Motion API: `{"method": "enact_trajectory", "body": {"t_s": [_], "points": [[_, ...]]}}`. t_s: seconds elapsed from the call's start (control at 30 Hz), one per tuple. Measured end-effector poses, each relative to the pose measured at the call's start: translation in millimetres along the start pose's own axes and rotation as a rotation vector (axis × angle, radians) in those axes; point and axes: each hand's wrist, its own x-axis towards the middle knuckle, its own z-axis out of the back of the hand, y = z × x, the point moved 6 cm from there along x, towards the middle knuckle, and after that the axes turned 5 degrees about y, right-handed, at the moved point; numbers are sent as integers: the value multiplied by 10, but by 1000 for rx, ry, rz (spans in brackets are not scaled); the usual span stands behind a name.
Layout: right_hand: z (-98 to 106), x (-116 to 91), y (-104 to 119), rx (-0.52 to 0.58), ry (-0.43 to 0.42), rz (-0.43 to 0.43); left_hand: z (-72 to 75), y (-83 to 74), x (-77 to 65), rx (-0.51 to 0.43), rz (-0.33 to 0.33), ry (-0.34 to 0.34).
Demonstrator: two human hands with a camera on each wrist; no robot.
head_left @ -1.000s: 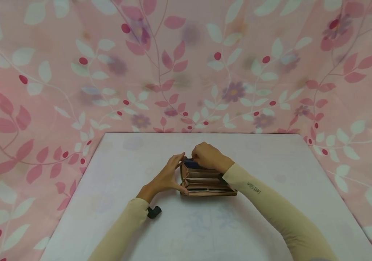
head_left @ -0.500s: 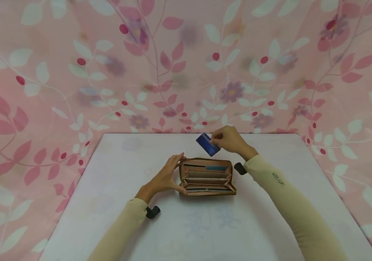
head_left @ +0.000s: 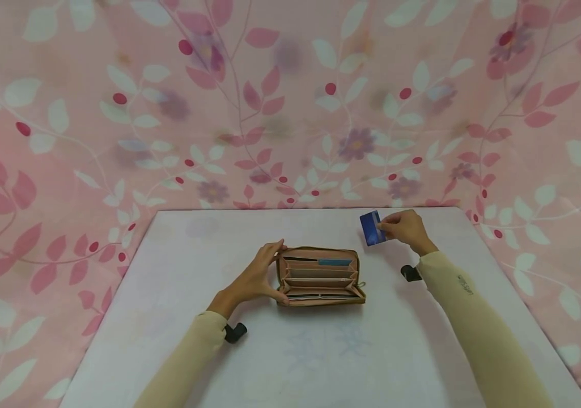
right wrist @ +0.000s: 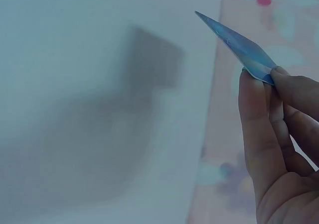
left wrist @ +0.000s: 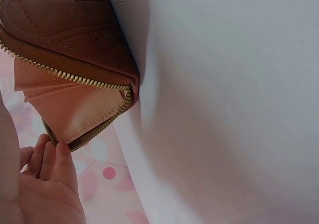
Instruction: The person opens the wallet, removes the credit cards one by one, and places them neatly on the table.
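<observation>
A brown zip-around wallet (head_left: 319, 277) lies unzipped on the white table, its pink-beige compartments facing up. My left hand (head_left: 253, 279) grips its left end, thumb on the near edge and fingers on the far edge. The left wrist view shows those fingers (left wrist: 63, 159) against the zipped rim, beside the brass zip teeth (left wrist: 75, 77). Another blue card (head_left: 335, 262) peeks out of a slot in the wallet. To the right, my right hand (head_left: 407, 229) pinches a blue card (head_left: 372, 229) between thumb and fingers, held above the table.
The white table (head_left: 208, 238) has a back edge just beyond the card. Pink floral fabric (head_left: 290, 102) hangs behind and at both sides. Small black wrist cameras show at the left wrist (head_left: 236, 332) and right wrist (head_left: 410, 273).
My right hand reached into the wallet, drew out the blue card and carried it to the right, away from the wallet. The left hand stays on the wallet's left end.
</observation>
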Motion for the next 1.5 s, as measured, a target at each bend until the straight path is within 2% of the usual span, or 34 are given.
{"method": "enact_trajectory", "body": {"t_s": [0.17, 0.3, 0.4, 0.6, 0.8, 1.3, 1.4, 1.5], "points": [[-28, -31, -349, 94, 51, -128, 10, 11, -10, -12, -2, -2], [-94, -40, -530, 130, 85, -201, 14, 17, -10, -16, -4, -1], [-134, -44, -625, 104, 89, -243, 11, 18, -5, -15, -3, 2], [-181, -54, -744, -43, 83, -299, 13, 20, -3, 3, 10, 11], [-232, -58, -775, -29, 83, -305, 23, 17, -4, 17, 12, 11], [-269, -36, -534, -301, 16, -193, 20, 36, 15, 53, 22, 14], [-279, -61, -359, -352, -11, -102, 17, 27, 11, 41, 19, 15], [-289, -119, -47, -378, -76, 36, 15, 7, 5, 27, 10, 17]]}}
